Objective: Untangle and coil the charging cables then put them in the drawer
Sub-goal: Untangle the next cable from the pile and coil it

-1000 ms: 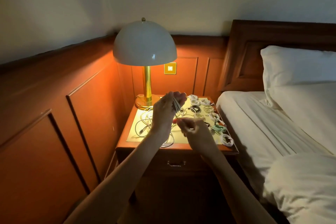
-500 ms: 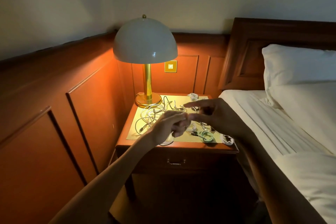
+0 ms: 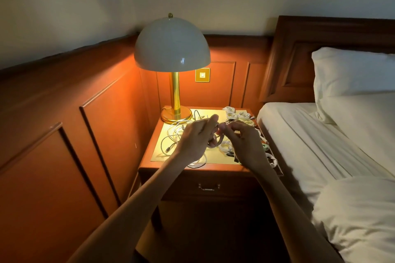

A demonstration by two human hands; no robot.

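My left hand [image 3: 195, 142] grips a small coil of cable [image 3: 216, 142] just above the bench [image 3: 213, 159], fingers curled round the loops so they cannot spring apart. My right hand [image 3: 243, 145] pinches the same cable beside the coil, I judge to wind it on. The loose cables [image 3: 175, 134] lie tangled on the left near the lamp [image 3: 172, 45]. The coiled cables [image 3: 236, 114] sit along the right side, kept apart from the mess. The drawer [image 3: 208, 187] below is closed.
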